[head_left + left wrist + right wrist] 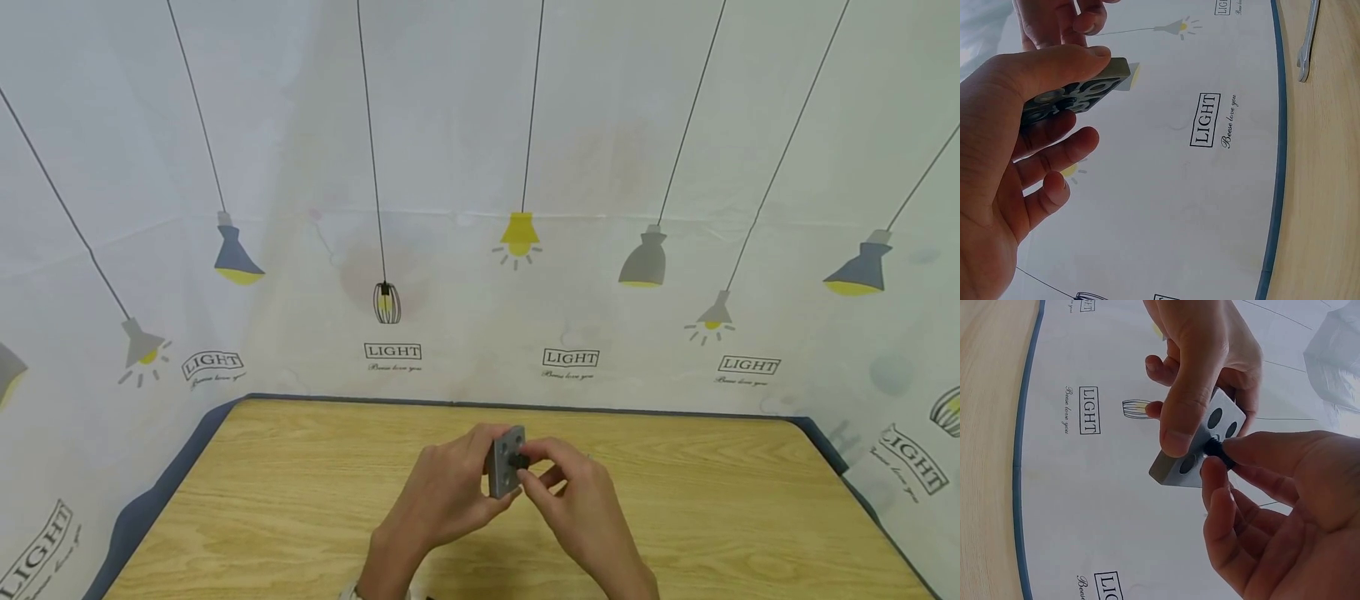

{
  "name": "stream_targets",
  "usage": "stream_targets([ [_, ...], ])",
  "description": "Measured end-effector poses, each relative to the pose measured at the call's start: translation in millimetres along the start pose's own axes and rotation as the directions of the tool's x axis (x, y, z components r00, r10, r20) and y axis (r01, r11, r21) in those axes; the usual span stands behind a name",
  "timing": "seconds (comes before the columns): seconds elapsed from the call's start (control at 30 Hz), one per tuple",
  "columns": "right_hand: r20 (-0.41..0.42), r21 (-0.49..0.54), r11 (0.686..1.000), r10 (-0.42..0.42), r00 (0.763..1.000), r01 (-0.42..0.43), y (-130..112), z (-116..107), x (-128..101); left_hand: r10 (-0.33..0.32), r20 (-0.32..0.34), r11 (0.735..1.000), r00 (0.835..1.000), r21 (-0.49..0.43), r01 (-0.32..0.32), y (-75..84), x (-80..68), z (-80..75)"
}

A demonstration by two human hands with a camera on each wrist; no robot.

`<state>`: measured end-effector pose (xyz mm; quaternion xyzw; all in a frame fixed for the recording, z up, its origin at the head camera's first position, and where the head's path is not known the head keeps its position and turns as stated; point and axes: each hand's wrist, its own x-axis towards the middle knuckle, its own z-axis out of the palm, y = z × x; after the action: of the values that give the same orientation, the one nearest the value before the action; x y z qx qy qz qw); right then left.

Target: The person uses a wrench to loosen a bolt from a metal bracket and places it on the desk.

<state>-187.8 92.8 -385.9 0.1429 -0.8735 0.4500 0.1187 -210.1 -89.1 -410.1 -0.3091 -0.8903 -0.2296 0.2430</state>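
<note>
Grey plate [506, 461], a small square block with round holes through its face, is held up in the air above the middle of the wooden bench [300, 500], between the two hands.

On the left, the left hand [442, 492] grips the plate by its edges: the thumb lies along one side and the fingers curl behind the opposite side, as the left wrist view shows, with the plate [1079, 94] seen nearly edge-on. The lower fingers [1054, 153] of that hand are loosely bent beneath it and hold nothing.

In the middle, a small black knob-like part [1215, 449] sits against the face of the plate [1200, 447], at or in one of its holes; whether it is seated in the hole I cannot tell.

On the right, the right hand [581, 500] pinches that black part [519, 459] between thumb and forefinger, its other fingers curled below.

Further right, in the left wrist view, a slim metal wrench [1307, 44] lies on the bench near its blue-edged rim. A white sheet [480, 167] printed with hanging lamps and the word LIGHT stands behind the bench.
</note>
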Motion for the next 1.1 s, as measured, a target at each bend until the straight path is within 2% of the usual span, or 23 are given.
stream_targets([
  [0.27, 0.02, 0.035, 0.998, 0.053, 0.998, -0.053, -2.2, -1.7, -0.3, 0.004, -0.002, 1.0, 1.0, -0.002, -0.004, -0.4, 0.3, -0.3],
  [0.43, 0.007, 0.011, 0.996, 0.087, 0.996, -0.087, -0.8, -1.2, 0.4, 0.001, 0.001, 1.0, 1.0, 0.002, -0.001, 0.3, 0.1, -0.6],
  [0.67, 0.041, -0.026, 0.986, 0.163, 0.986, -0.162, 0.4, -1.2, 2.0, 0.002, 0.005, 1.0, 1.0, -0.004, -0.002, 2.2, 0.8, -0.4],
  [1.1, 0.024, -0.045, 0.994, 0.099, 0.995, -0.098, 2.4, 0.3, 1.8, 0.008, 0.013, 1.0, 1.0, -0.01, -0.008, 3.5, 0.6, 1.4],
])
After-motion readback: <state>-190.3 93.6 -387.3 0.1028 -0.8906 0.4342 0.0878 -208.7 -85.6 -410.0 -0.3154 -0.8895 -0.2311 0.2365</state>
